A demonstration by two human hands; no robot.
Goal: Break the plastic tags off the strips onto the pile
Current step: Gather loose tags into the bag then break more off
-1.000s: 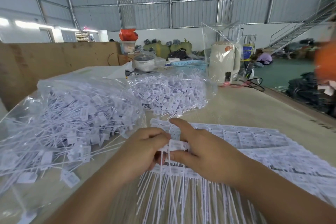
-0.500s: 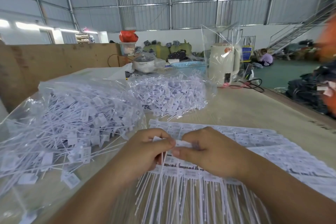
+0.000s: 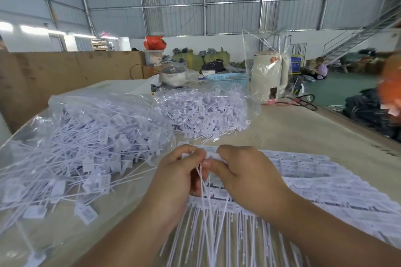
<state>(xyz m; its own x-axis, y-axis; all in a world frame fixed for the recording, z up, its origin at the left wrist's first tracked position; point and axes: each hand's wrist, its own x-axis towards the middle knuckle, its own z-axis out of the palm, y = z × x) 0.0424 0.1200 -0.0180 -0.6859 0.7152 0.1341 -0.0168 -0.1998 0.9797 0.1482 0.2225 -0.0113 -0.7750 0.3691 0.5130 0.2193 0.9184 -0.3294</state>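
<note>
White tag strips [image 3: 314,182] lie flat on the table, loose tags [image 3: 91,147] heaped left.

Two hands [image 3: 180,178] [image 3: 249,175], two piles of tags [image 3: 86,147] [image 3: 206,110], one kettle [image 3: 269,76], one blue basket [image 3: 227,79], one pot [image 3: 173,75].

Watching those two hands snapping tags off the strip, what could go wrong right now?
1. The left hand and right hand pinch the same small tag close together; it might tear crookedly or slip free.
2. Long thin tails hang tangled below the hands, so pulling one tag could drag its neighbours.
3. The pile on clear plastic sprawls toward the table edge; a tossed tag could perhaps slide off.
</note>
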